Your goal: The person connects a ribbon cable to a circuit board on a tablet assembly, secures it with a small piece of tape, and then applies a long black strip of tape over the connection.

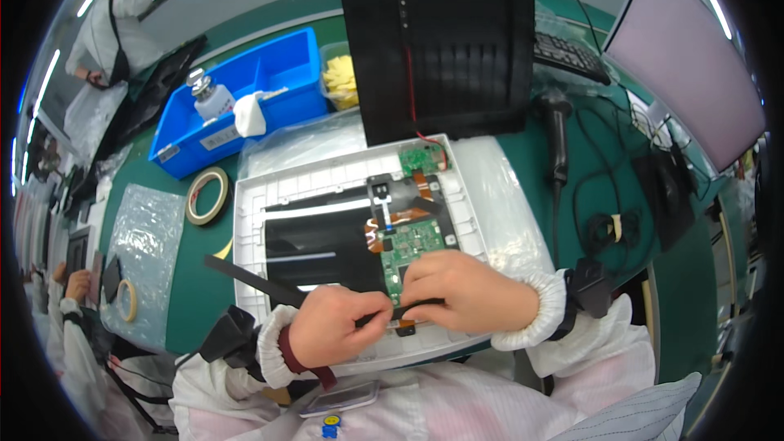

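A white-framed display unit point(250, 196) lies on its face before me, its black inner panel point(322, 245) showing. My left hand point(339, 325) pinches a black strip point(253, 279), whose loose end sticks out to the left past the frame. Close beside it, my right hand point(457, 290) is closed on the same strip, over the lower edge of a green circuit board point(418, 238). Orange flat cables point(424, 186) run near that board. The fingertips partly hide the strip between the hands.
Behind the unit stands a black cover point(465, 41), joined by a red wire point(411, 86) to a small green board point(420, 160). At left are a blue bin point(286, 114), a tape roll point(207, 196) and plastic film point(147, 237). A handheld scanner point(556, 135) and a monitor point(686, 57) stand right.
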Demonstrator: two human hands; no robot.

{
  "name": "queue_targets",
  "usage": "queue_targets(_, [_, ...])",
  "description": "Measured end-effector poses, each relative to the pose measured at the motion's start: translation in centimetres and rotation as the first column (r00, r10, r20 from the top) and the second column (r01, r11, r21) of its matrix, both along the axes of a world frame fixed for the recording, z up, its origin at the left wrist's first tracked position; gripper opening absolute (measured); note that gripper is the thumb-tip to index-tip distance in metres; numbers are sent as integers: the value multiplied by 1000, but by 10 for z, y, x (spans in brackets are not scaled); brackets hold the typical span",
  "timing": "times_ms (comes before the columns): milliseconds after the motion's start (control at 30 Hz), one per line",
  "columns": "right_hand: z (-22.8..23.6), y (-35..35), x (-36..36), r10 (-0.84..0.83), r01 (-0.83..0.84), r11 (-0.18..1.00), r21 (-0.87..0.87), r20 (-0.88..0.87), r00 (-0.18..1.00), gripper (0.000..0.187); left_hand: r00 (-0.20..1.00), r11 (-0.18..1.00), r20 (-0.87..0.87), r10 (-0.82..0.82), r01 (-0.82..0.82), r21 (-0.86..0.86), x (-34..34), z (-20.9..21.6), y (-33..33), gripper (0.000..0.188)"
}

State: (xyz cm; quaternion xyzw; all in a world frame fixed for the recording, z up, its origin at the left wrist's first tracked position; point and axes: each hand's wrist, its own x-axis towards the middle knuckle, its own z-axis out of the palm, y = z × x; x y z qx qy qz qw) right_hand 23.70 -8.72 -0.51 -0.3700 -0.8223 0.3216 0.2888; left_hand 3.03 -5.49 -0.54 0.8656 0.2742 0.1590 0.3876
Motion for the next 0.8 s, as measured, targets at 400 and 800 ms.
queue_targets(400, [3,7,-14,1,-3,997,-71,-28,1000,8,997,999,55,49,-49,14,-5,0,0,6])
queue_targets(800, [1,0,-20,-104,114,890,441,-48,993,16,969,943,166,182,-124,-309,-3,5,6,13])
